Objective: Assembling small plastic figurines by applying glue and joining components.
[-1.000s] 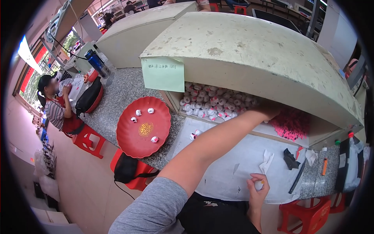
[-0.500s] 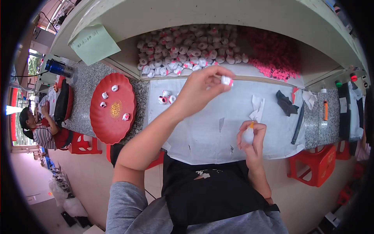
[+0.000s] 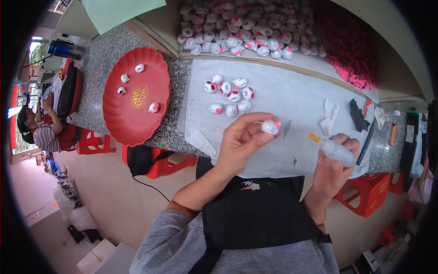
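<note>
Pinched between the fingertips of my left hand point(image 3: 242, 142) is a small white cat-head figure point(image 3: 270, 127) with a pink bow. My right hand point(image 3: 335, 166) grips a translucent squeeze bottle point(image 3: 336, 152), its orange needle tip point(image 3: 313, 137) pointing up and left toward the figure, with a gap between them. Several similar white-and-pink pieces point(image 3: 225, 88) lie in a cluster on the white sheet point(image 3: 273, 86) beyond my left hand; some show dark hollow openings.
A red scalloped plate point(image 3: 137, 121) with a few white pieces stands on the granite counter at left. A shelf at the back holds heaped white heads point(image 3: 246, 27) and pink bits point(image 3: 351, 59). Crumpled tissue point(image 3: 329, 116) and a dark cloth scrap point(image 3: 359, 115) lie at right. A co-worker point(image 3: 41, 123) sits far left.
My left hand has come nearer with the white head, uncovering the cluster behind it. The bottle in my right hand has swung from upright to tilted left. The whole view has shifted.
</note>
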Demonstrator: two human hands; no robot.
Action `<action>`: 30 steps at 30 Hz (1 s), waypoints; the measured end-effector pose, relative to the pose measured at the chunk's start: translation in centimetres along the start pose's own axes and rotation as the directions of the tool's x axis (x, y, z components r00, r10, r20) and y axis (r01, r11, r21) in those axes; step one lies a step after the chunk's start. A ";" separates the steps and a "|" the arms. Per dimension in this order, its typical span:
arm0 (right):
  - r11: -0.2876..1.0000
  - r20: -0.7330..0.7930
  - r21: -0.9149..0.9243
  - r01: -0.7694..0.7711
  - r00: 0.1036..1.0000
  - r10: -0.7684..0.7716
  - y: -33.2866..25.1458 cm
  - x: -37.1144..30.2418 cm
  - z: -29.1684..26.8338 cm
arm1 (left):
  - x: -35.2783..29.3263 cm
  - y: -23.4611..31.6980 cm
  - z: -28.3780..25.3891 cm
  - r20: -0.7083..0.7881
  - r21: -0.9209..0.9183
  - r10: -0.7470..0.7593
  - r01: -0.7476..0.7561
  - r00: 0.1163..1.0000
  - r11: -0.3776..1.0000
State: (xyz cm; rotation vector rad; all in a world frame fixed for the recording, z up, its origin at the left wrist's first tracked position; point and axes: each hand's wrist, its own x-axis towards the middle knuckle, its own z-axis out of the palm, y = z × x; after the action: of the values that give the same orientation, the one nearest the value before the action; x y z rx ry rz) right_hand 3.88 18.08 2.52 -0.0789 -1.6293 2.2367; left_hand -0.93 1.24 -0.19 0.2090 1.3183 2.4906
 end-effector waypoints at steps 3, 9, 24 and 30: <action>0.987 -0.197 0.133 0.095 0.978 -0.068 -0.4 0.5 1.7 | -0.3 0.3 0.1 -0.018 -0.035 -0.042 0.042 0.999 0.999; 0.943 -0.023 -0.143 0.301 0.951 -0.307 -0.2 -0.3 2.8 | -0.6 0.3 0.1 0.016 -0.076 -0.075 0.076 0.997 0.994; 0.881 0.071 -0.260 0.395 0.918 -0.390 -0.2 -0.7 3.1 | -0.6 0.6 0.6 0.019 -0.064 -0.092 0.093 0.996 0.994; 0.873 0.095 -0.274 0.404 0.915 -0.393 -0.4 -0.5 3.1 | -0.5 0.6 0.6 0.026 -0.070 -0.096 0.097 0.995 0.993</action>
State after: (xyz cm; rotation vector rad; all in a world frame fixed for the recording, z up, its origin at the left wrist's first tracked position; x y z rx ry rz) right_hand 3.68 15.21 3.77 0.2077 -1.7913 1.6917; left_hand -0.38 1.25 0.68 0.1525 1.1999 2.4420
